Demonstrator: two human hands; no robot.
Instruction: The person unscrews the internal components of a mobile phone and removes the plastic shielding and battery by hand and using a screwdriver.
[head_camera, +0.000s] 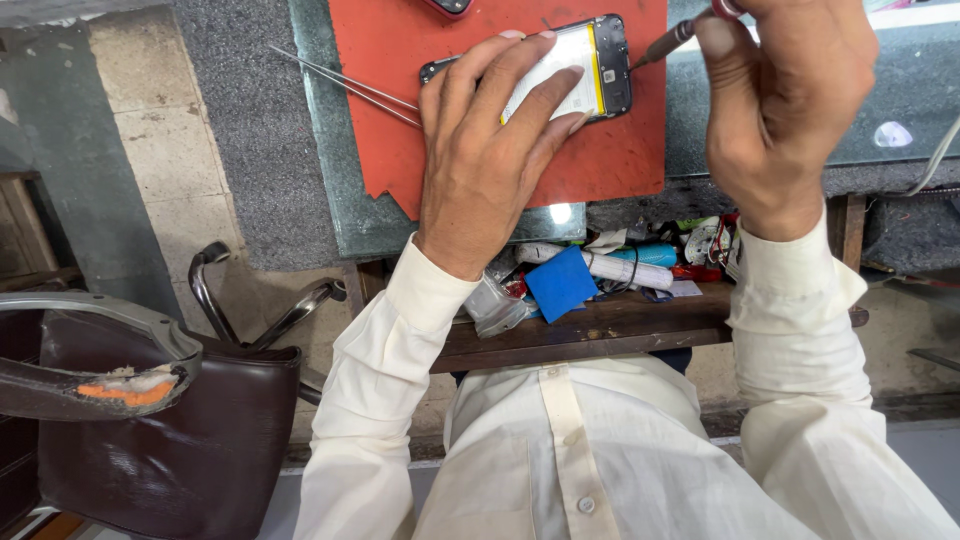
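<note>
**Hands fixing an open phone**

Closest is a wooden shelf (600, 325) full of bits, with a blue card (560, 283). Above it, the left hand (490, 150) lies flat on an opened phone (600, 65), fingers spread and pressing, likely so it cannot slide. The phone rests on a red mat (380, 60) on the table (340, 200). The right hand (785, 100) has its fingers clamped on a screwdriver (665, 42), tip at the phone's edge. Tweezers (340, 82) lie beside.
</note>
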